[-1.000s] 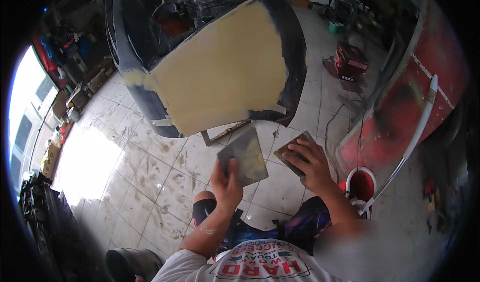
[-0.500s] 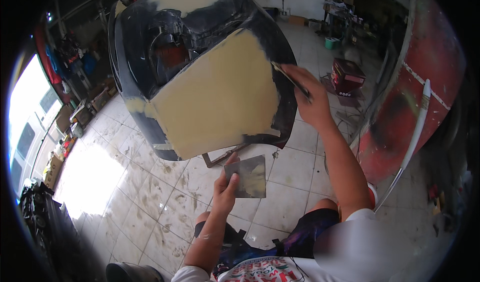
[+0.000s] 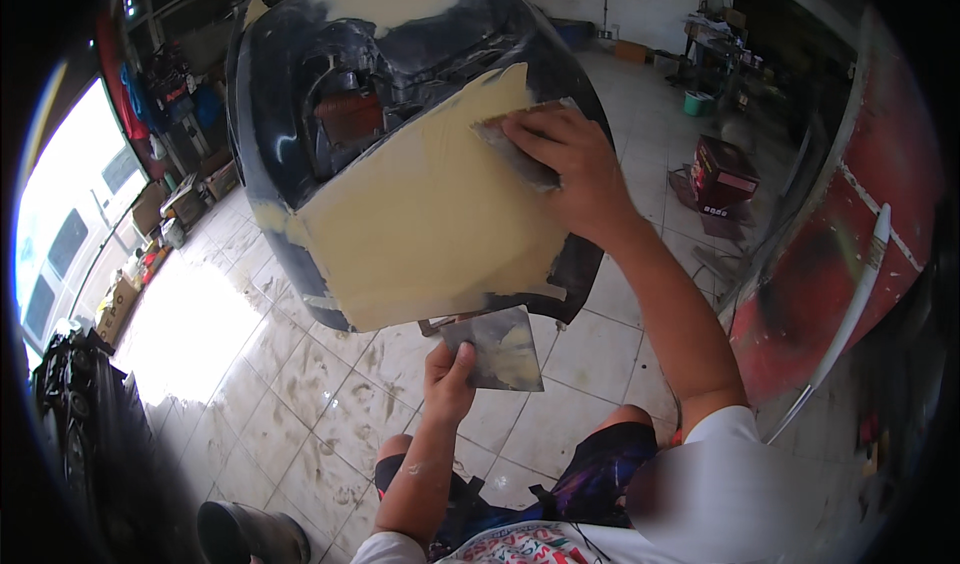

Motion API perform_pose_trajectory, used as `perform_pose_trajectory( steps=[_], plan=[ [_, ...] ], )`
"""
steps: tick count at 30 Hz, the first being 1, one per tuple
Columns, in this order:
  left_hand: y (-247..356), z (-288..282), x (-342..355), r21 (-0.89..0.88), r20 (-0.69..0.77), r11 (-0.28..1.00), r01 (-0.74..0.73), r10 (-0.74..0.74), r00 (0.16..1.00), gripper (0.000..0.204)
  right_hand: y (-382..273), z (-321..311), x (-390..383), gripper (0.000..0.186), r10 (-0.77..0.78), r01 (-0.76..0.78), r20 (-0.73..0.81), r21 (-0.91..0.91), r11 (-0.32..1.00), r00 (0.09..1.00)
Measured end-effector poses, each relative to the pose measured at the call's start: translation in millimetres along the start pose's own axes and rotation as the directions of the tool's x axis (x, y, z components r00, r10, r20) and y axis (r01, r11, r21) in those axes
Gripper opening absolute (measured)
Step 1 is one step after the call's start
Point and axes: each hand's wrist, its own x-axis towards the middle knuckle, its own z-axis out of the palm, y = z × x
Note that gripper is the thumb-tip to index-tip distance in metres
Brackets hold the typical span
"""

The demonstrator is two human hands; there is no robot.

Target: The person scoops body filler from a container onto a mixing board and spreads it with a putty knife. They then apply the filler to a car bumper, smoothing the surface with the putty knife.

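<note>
A dark car body panel (image 3: 264, 149), perhaps a bumper, stands before me with its near face coated in a broad layer of beige filler (image 3: 420, 229). My right hand (image 3: 585, 169) is closed round a flat grey filler spreader (image 3: 512, 147), whose blade lies against the upper right of the filler. Below the panel's lower edge, my left hand (image 3: 450, 376) grips a square grey mixing plate (image 3: 508, 349) by its left side, the thumb on top. Beige filler is smeared over the plate's lower right.
A red panel (image 3: 800, 294) with a pale strip leans at the right. Near it a dark red box (image 3: 722, 176) sits on the tiled floor (image 3: 330, 394). A dark bucket (image 3: 250, 534) stands at lower left, and a green tub (image 3: 698, 103) farther back.
My right hand has moved left and up from the panel's right edge, bringing the spreader flat over the filler. The left hand still holds the plate, nearly in place. The view has shifted slightly.
</note>
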Motion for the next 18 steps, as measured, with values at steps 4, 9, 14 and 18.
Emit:
perform_pose_trajectory(
  steps=[4, 9, 14, 18],
  plan=[
    [2.3, -0.2, -0.3, -0.027, -0.008, 0.999, 0.024, -0.024, 1.000, 0.033, 15.7, -18.5, 16.4, 0.060, 0.090, -0.084, -0.064, 0.094, 0.992, 0.994],
    [-4.3, 1.2, 1.3, 0.019, -0.039, 0.999, -0.030, 0.031, 0.999, 0.035, -17.3, 6.2, 49.2, 0.059, 0.001, -0.019, -0.128, -0.134, 0.991, 0.992],
    [-7.4, 0.4, 1.4, -0.039, -0.030, 0.999, 0.014, -0.015, 0.999, 0.040, -36.0, -2.0, 23.6, 0.060, -0.045, 0.051, 0.047, -0.138, 0.989, 0.998],
    [-9.7, -0.6, 1.3, -0.037, -0.012, 0.999, 0.011, -0.012, 1.000, 0.042, -27.9, -4.3, 26.4, 0.060, 0.032, -0.038, -0.028, -0.226, 0.973, 0.999]
  ],
)
